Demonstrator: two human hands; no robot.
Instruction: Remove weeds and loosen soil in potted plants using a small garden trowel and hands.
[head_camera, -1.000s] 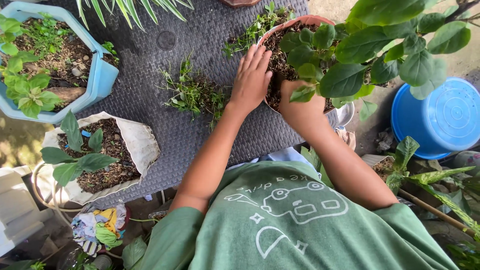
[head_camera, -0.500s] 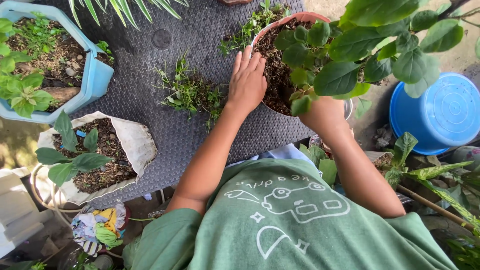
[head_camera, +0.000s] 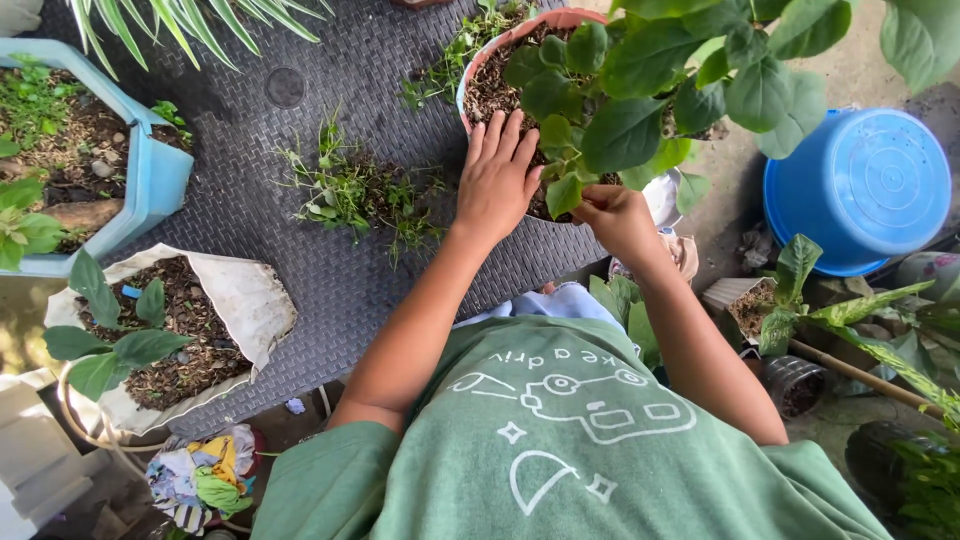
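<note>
Left hand (head_camera: 497, 180) lies spread flat on the pink pot's (head_camera: 470, 75) soil and rim at 12 o'clock; right hand (head_camera: 612, 215) pinches something under the leaves. Pulled weeds (head_camera: 360, 190) lie piled at 10 o'clock on the tabletop (head_camera: 300, 120), so weeding looks well underway.

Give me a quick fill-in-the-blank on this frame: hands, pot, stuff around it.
1. The left hand lies flat against the rim of the ____ plant pot.
2. The right hand reaches in under the plant's broad green ____.
3. The pile of pulled weeds lies on the dark woven ____.
4. The upturned tub on the ground is ____.

Missing words: pink; leaves; table; blue
</note>
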